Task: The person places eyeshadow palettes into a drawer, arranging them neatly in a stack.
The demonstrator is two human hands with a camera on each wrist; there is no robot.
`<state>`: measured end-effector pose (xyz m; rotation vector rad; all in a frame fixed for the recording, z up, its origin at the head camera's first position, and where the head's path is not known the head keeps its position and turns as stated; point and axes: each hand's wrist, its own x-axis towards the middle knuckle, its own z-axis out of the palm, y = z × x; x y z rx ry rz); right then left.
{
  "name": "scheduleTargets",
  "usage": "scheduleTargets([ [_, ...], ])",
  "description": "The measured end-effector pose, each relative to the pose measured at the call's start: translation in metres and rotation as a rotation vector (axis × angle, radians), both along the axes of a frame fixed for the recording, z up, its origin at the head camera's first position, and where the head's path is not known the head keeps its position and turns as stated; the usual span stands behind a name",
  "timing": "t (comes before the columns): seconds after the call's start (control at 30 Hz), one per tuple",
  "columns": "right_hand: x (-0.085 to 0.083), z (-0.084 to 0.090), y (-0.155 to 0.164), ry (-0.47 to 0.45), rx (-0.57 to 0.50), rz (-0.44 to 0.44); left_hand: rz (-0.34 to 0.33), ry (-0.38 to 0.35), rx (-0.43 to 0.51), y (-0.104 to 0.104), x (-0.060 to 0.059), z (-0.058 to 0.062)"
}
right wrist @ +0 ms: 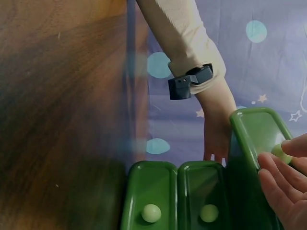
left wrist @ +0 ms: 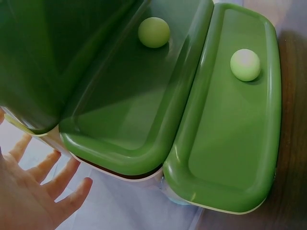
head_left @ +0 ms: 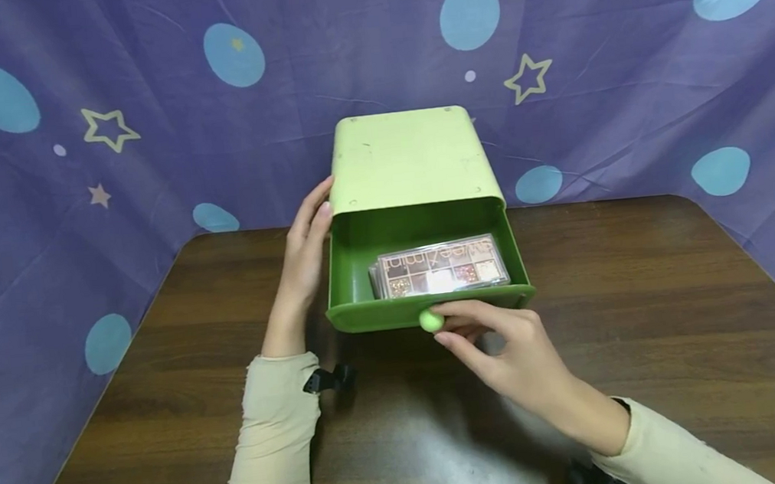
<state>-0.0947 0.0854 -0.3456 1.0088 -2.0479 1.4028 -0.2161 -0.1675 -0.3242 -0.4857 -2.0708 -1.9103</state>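
A small light-green cabinet (head_left: 415, 159) stands on the table with its top green drawer (head_left: 360, 319) pulled out. My right hand (head_left: 510, 346) pinches the drawer's round green knob (head_left: 430, 320) between thumb and fingers. Inside the drawer lies a small stack of clear-lidded makeup palettes (head_left: 441, 268), with glittery pans showing in the upper one. Against the cabinet's left side rests my left hand (head_left: 302, 253); its fingers (left wrist: 62, 178) are extended and spread in the left wrist view. Below, two more drawer fronts (left wrist: 230, 139) with round knobs (left wrist: 245, 65) are closed.
The cabinet stands on a dark brown wooden table (head_left: 643, 312). Behind the table hangs a purple cloth (head_left: 356, 45) printed with stars and blue ovals. Black wrist devices (right wrist: 180, 88) are strapped over both sleeves (head_left: 267, 452).
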Motion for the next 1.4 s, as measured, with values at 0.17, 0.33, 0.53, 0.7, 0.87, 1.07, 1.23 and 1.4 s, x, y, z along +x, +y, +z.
scheduleTargets([
  [0.17,-0.003,-0.005,-0.004,0.013,-0.015,0.002,0.001,0.005,0.0,0.001,0.0,0.002],
  [0.33,-0.007,-0.007,-0.006,0.048,-0.03,-0.018,0.021,0.004,-0.003,0.001,0.001,0.002],
  [0.53,-0.007,-0.007,-0.007,0.053,-0.038,-0.022,0.024,0.013,0.001,0.0,0.0,0.0],
  [0.7,-0.008,-0.007,-0.006,0.061,-0.045,-0.024,0.024,0.016,0.002,0.0,0.0,-0.002],
  [0.87,-0.009,-0.002,-0.007,0.071,-0.063,-0.029,0.02,0.018,0.012,0.0,-0.001,-0.001],
  [1.07,-0.011,0.007,-0.009,0.029,-0.058,-0.042,0.026,0.015,0.016,0.001,0.0,0.0],
  [1.23,-0.018,0.009,-0.011,0.002,-0.051,-0.072,0.034,0.01,0.018,0.001,0.0,0.0],
  [1.4,-0.027,0.009,-0.013,-0.013,-0.048,-0.092,0.037,0.004,0.016,0.002,0.001,0.0],
])
